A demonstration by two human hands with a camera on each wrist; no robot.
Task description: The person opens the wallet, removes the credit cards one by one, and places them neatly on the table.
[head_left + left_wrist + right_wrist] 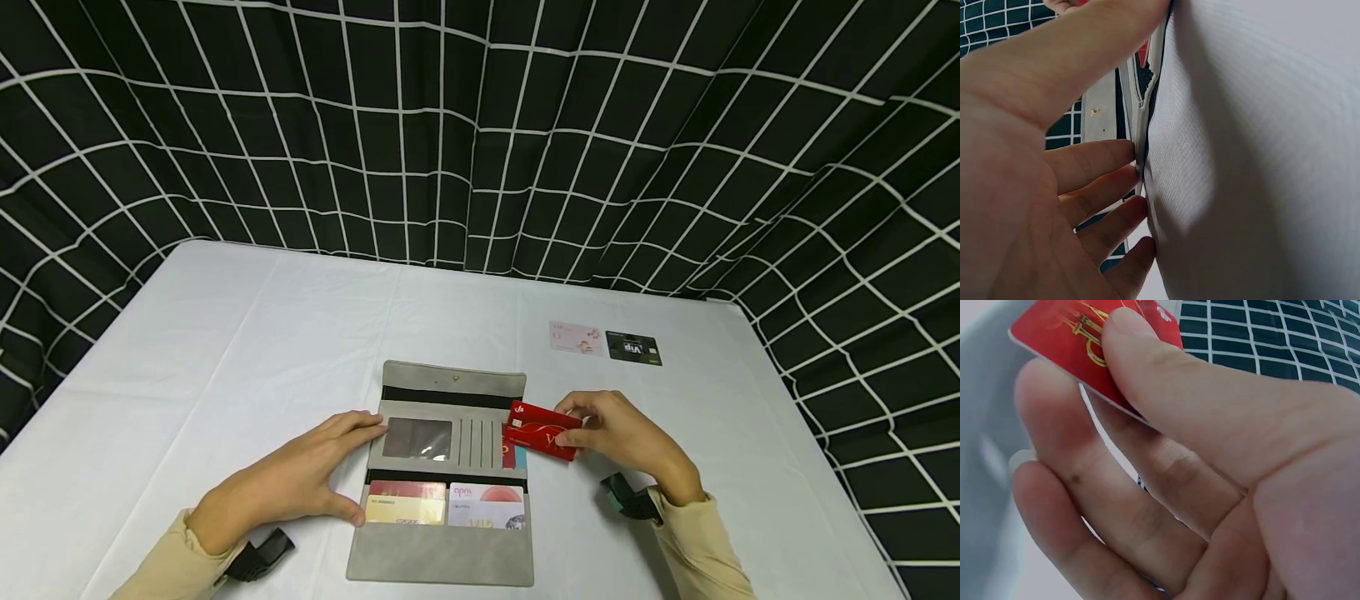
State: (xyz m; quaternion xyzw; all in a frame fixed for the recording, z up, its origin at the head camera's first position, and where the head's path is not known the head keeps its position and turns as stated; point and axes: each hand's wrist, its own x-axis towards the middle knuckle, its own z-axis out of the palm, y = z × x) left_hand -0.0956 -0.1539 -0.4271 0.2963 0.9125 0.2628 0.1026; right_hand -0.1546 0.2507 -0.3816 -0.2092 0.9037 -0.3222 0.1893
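A grey wallet lies unfolded on the white table, with several cards in its lower pockets and a clear window in its middle panel. Between thumb and fingers my right hand pinches a red VIP card, whose left end overlaps the wallet's right edge. Below it, a red and light-blue card end sticks out at that edge. My left hand touches the wallet's left edge with thumb and fingertips, its fingers fairly straight. In the right wrist view, the thumb presses on the red card's printed face.
Beyond the wallet, a pale pink card and a black VIP card lie side by side on the white table. A black curtain with a white grid hangs behind the table and along its sides.
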